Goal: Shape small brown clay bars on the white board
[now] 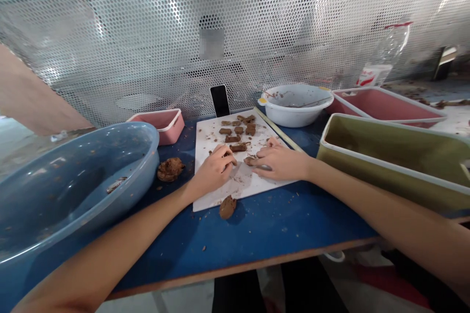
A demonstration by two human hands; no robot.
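Both my hands are over a white board (205, 190) on the blue table. My left hand (216, 168) has its fingers curled down near the board's middle; a small brownish bit shows at its fingertips, too hidden to name. My right hand (281, 160) bends over the board, its fingers on a small piece of brown clay (250, 161). A greyish sliver shows under that hand; its kind I cannot tell. Beyond the fingers lie several shaped clay pieces, among them a long one (238, 147). A rounded clay lump (227, 207) rests at the board's near edge.
Left are a large blue basin (147, 149), a small pink tub (172, 129) and a rough clay lump (171, 169). A phone (220, 101) leans against perforated metal (154, 58). Right stand a stick (279, 130), white basin (299, 115), pink bin (392, 102), green bin (385, 171) and bottle (385, 56).
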